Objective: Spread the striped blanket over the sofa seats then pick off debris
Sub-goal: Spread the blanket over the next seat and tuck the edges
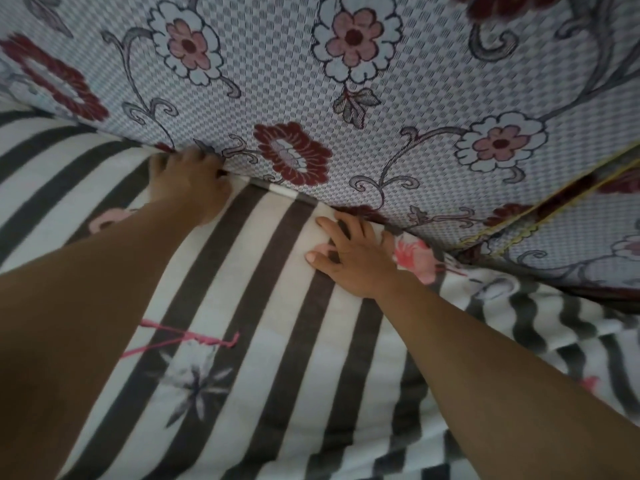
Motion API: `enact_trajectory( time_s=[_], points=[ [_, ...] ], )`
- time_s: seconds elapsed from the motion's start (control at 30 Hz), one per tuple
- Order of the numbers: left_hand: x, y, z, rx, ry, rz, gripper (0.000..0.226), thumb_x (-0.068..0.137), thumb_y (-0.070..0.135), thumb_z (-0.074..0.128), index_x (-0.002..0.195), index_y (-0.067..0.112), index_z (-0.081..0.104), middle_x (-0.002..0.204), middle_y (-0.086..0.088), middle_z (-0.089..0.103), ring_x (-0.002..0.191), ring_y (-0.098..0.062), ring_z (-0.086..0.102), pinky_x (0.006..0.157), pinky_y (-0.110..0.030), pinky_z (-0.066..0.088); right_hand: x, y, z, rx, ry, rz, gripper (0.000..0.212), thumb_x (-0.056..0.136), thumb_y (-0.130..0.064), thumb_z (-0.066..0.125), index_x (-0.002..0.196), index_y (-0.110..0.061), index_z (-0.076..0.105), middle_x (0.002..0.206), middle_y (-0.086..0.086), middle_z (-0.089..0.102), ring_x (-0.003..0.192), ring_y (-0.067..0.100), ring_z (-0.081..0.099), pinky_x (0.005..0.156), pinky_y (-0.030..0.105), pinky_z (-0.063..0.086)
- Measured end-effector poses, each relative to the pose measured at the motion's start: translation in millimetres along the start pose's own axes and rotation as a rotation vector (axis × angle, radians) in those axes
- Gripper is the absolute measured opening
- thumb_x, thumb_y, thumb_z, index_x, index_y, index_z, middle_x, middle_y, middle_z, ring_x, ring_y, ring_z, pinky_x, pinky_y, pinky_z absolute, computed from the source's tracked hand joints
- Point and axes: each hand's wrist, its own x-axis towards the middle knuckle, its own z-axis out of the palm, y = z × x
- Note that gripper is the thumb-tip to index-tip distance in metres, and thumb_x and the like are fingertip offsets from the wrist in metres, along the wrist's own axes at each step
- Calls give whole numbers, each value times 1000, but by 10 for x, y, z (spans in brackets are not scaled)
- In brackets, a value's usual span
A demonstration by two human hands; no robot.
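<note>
The striped blanket [277, 323], white with dark grey stripes and pink and grey flower prints, lies over the sofa seat and fills the lower part of the view. My left hand [188, 183] is at the blanket's far edge, its fingertips pushed into the crease where the seat meets the sofa backrest [398, 109]. My right hand [349, 258] lies flat on the blanket close to that same crease, fingers spread and straight. Which fingers of the left hand curl is hidden in the crease.
The backrest wears a pale checked cover with dark red and pink flowers. At the right a second cushion or armrest [571, 237] in the same cover, edged in yellow trim, meets the seat. The blanket is rumpled at the lower right [554, 323].
</note>
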Motion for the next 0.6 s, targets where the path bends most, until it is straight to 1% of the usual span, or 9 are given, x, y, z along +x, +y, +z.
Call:
enact_trajectory(
  time_s=[0.03, 0.07, 0.13, 0.2, 0.27, 0.33, 0.37, 0.5, 0.6],
  points=[
    [-1, -65, 30, -5, -28, -77, 53, 89, 60, 28, 137, 39, 35, 147, -13, 34, 135, -42, 30, 114, -58, 13, -9, 8, 11, 2, -3, 0, 67, 86, -73, 27, 145, -48, 8, 157, -12, 1, 146, 23, 1, 112, 63, 1],
    [-10, -128, 59, 10, -111, -142, 57, 88, 66, 24, 141, 44, 26, 152, -13, 26, 139, -44, 20, 115, -59, 4, -13, 13, 20, 3, -8, -1, 67, 86, -73, 26, 145, -49, 6, 157, -13, 0, 146, 23, -1, 112, 63, -1],
    [-15, -144, 60, 55, -239, -199, 62, 88, 68, 17, 145, 45, 15, 157, -13, 14, 142, -47, 8, 115, -57, -4, -9, 7, 38, 12, -16, -4, 66, 87, -73, 26, 145, -49, 5, 158, -13, -2, 147, 23, -3, 112, 62, -3],
    [-8, 79, 8, 108, -198, -157, 58, 93, 54, 21, 147, 32, 24, 156, -16, 19, 142, -45, 13, 117, -56, 0, -6, 19, 37, 23, -21, -10, 66, 87, -73, 26, 145, -50, 4, 158, -14, -2, 147, 22, -4, 112, 62, -5],
    [-58, 412, -68, 81, -163, -59, 54, 95, 40, 28, 142, 17, 37, 151, -17, 29, 138, -40, 26, 116, -54, 16, -20, 48, 28, 32, -21, -31, 66, 88, -72, 27, 145, -51, 2, 159, -14, -3, 147, 22, -6, 112, 62, -4],
    [-206, 755, -95, 56, -185, 43, 52, 95, 36, 32, 136, 7, 44, 144, -19, 39, 132, -37, 36, 109, -48, 31, -84, 133, 14, 36, -19, -44, 66, 89, -71, 27, 146, -51, 1, 159, -14, -4, 148, 22, -7, 112, 62, -3],
    [-271, 894, -80, 74, -171, 78, 52, 94, 35, 34, 134, 5, 45, 141, -21, 42, 129, -37, 39, 107, -47, 34, -126, 198, 8, 39, -22, -40, 66, 89, -70, 27, 146, -50, 0, 160, -13, -4, 148, 22, -8, 112, 63, -3],
    [-433, 1261, -49, 72, -47, 210, 45, 88, 27, 46, 127, 5, 50, 134, -21, 50, 126, -38, 43, 107, -45, 33, -373, 551, -15, 18, -24, 46, 66, 89, -70, 27, 146, -50, 1, 159, -15, -3, 148, 19, -7, 112, 63, 0],
    [-460, 1418, 70, 109, -39, 370, 67, 83, 40, 59, 140, 14, 37, 144, -13, 39, 134, -36, 32, 112, -46, 27, -542, 748, -56, 28, -50, 106, 65, 90, -69, 28, 145, -50, 0, 159, -15, -5, 147, 21, -5, 113, 61, 4]
  ],
)
